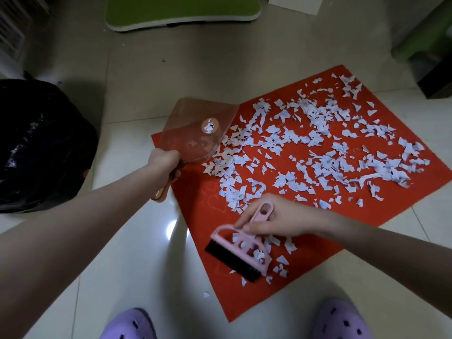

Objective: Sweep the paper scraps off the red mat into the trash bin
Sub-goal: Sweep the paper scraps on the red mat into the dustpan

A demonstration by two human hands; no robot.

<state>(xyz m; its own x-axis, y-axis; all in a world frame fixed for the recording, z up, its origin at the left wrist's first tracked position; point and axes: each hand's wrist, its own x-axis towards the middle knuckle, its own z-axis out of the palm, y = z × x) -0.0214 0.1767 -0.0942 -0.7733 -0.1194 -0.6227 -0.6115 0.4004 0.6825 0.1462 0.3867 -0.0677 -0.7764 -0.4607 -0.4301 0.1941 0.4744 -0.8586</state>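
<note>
- The paper scraps (318,148), white and far too many to count, lay scattered over the red mat (208,206), thickest across its middle and far-right part; one lone scrap (206,294) sat on the tiled floor (122,241) just off the mat's near-left edge.
- The one mat lay flat and cornerwise to the person, with one corner pointing at the feet and another toward the bin; which of its sides was longer could not be told.
- The right hand (276,218) grasped the handle of one pink brush (244,250). Its dark bristle strip ran from upper left to lower right over the mat's near part, with the handle pointing away from the person.
- The left hand (163,162) was clenched round the handle of one translucent orange dustpan (195,128). The pan's mouth pointed away and to the right, over the mat's left corner, and its handle toward the person.
- One trash bin (36,143), lined with a black bag, stood on the floor well to the left of the mat.
- Two purple slippers (129,324) showed at the bottom edge.
- One green board (181,11) lay at the far side.
</note>
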